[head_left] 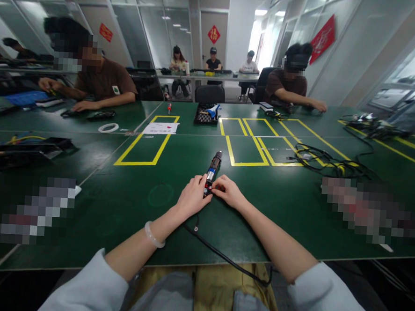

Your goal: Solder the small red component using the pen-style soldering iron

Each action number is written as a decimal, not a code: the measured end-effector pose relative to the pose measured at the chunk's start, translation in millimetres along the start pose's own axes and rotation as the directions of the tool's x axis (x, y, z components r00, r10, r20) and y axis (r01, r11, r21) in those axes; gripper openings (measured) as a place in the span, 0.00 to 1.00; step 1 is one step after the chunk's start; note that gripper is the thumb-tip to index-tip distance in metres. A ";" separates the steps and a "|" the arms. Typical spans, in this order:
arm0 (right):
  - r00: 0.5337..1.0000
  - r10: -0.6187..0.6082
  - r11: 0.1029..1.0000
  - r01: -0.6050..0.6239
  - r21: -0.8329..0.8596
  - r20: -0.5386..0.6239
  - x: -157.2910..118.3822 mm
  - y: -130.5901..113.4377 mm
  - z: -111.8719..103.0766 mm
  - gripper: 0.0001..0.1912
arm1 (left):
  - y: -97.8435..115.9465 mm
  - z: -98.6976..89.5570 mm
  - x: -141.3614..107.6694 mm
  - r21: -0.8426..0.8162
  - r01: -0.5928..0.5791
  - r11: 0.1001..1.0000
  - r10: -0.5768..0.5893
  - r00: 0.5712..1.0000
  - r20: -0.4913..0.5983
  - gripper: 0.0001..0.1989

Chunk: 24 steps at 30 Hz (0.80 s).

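On the green table in front of me lies a slim corded power tool (212, 171) with its casing off. A dark front end with a metal tip, a silver and blue motor section and small red parts at the rear are exposed. My left hand (193, 195) holds the tool's rear half from the left, thumb toward me. With fingertips pinched together, my right hand (227, 191) touches the rear end near the red parts; any small piece between them is hidden. A black power cord (219, 254) runs from under my left hand over the table edge.
Yellow tape rectangles (136, 163) mark the table. A black parts tray (205, 115), a white sheet (161, 128), a tape roll (108, 128) and a red-handled screwdriver (168, 108) lie farther off. Coiled black cables (319, 160) are at right. Co-workers sit across the table.
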State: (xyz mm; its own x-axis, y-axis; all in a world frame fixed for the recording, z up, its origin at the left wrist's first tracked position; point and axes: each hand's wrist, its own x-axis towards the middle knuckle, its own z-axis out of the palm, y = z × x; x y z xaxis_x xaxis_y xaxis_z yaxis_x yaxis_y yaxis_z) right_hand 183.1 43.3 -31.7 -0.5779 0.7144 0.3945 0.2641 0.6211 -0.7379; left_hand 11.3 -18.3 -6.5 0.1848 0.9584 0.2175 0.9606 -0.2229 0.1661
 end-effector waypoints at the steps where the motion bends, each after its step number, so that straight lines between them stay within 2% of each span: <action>1: 1.000 0.005 1.000 -0.005 0.004 -0.005 0.0 -0.4 -0.4 0.02 | 0.6 -0.3 0.2 0.008 0.000 1.000 0.000 1.000 -0.001 0.32; 10: 0.998 0.041 0.999 -0.041 0.002 -0.040 -2.3 -5.5 -6.4 0.07 | 17.6 -1.4 7.5 0.150 0.054 0.987 -0.047 0.998 -0.049 0.32; 14: 0.998 0.055 0.997 -0.053 0.065 -0.026 -3.1 -6.2 -7.3 0.08 | 15.9 -1.1 10.0 0.178 0.064 0.982 -0.056 0.997 -0.053 0.31; 19: 0.999 0.039 0.998 -0.039 0.041 -0.011 -3.2 -2.5 -9.3 0.07 | -1.6 -5.7 7.2 0.242 0.053 0.969 -0.042 0.998 -0.054 0.32; 24: 0.999 0.053 0.998 -0.053 0.022 0.003 -4.2 1.5 -12.3 0.07 | -42.5 -18.7 -1.8 0.316 0.126 0.940 -0.118 0.992 -0.043 0.32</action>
State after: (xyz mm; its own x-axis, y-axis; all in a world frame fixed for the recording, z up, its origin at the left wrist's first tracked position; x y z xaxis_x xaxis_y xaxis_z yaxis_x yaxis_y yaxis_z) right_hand 195.4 45.2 -27.7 -0.5651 0.7456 0.3531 0.2775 0.5748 -0.7698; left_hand -33.8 -13.9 3.9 0.0610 0.9694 0.2376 0.9921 -0.0328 -0.1208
